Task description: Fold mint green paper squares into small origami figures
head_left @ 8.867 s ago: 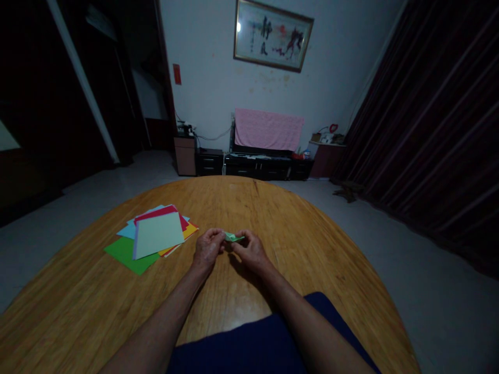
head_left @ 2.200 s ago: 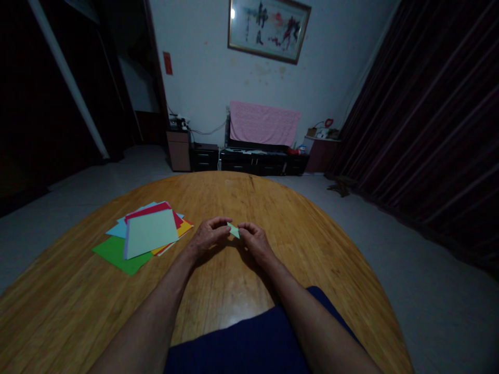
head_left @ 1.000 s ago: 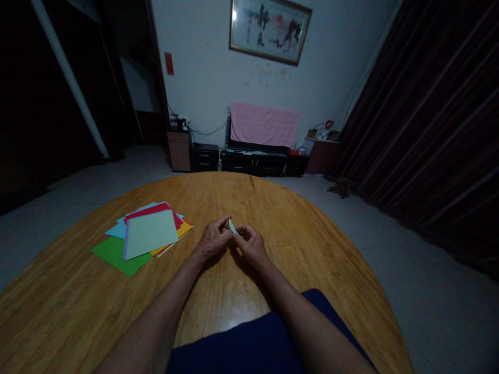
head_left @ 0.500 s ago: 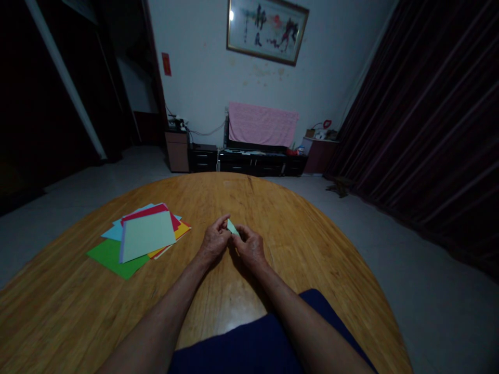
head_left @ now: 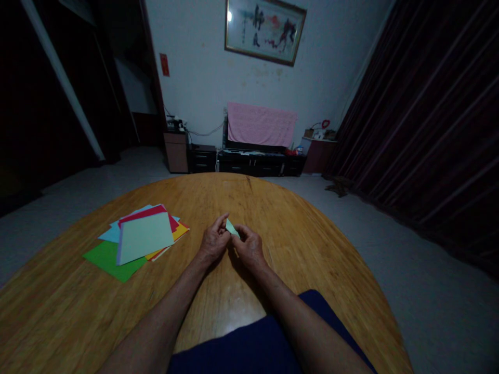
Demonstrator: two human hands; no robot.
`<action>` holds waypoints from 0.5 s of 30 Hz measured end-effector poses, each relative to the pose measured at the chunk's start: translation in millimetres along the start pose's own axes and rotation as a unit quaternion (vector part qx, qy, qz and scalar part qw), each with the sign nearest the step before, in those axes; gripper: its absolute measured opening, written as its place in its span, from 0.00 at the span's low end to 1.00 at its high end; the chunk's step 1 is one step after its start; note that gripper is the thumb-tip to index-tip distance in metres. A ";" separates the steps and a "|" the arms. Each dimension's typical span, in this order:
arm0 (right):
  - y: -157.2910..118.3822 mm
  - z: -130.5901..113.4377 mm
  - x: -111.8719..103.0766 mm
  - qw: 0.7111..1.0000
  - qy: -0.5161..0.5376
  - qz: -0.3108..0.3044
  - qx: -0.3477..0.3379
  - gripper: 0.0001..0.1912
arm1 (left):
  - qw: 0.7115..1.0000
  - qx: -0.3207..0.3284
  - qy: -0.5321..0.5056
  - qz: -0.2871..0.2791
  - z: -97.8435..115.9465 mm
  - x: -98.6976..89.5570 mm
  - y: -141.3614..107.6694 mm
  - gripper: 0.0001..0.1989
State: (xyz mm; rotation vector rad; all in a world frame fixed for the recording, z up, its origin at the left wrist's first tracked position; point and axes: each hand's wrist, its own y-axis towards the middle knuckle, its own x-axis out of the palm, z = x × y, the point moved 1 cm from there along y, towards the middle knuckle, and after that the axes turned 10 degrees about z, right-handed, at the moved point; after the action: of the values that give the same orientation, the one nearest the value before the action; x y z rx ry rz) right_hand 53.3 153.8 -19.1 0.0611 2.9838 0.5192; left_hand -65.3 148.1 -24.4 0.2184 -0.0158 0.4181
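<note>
Head view, single frame.

Item 1: left hand [head_left: 213,242], low over the middle of the round wooden table [head_left: 304,234], knuckles up. Fingers curled together, forefinger and thumb pinched onto the near-left end of the folded paper piece [head_left: 231,227].

Item 2: right hand [head_left: 249,246], just beside the left hand, the two touching or nearly so at the fingertips. Fingers bent inward and closed on the near-right part of the same piece; the exact pads in contact are hidden in the dim light.

Item 3: folded paper piece, pale green, small, narrow. Held between both hands above the tabletop, at the far side of the fingertips. Only a sliver shows; its long axis runs from near-right to far-left, with the free tip pointing up and away to the far left. Fold details too small to tell.

Item 4: stack of coloured sheets [head_left: 138,241], flat on the table, left of the hands and well apart from them. Pale green sheet on top, red, yellow, light blue and darker green edges fanned beneath.
</note>
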 end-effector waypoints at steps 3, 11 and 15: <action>-0.9 -2.8 1.1 0.999 0.039 -0.008 0.021 0.09 | 1.000 -0.011 -0.004 -0.003 3.7 -1.0 -1.6 0.34; -7.3 -22.0 2.4 0.983 0.142 -0.007 0.111 0.08 | 1.000 0.008 0.016 0.001 4.7 -2.5 -0.8 0.32; -8.1 -25.0 3.2 0.978 0.155 0.004 0.141 0.08 | 0.999 0.021 0.030 0.006 2.7 -3.1 0.4 0.31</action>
State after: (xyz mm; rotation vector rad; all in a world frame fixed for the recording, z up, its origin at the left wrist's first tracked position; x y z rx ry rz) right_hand 47.0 138.0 1.2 0.0185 3.3416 0.1085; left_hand -68.2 146.7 -21.9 0.2470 0.0504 0.4363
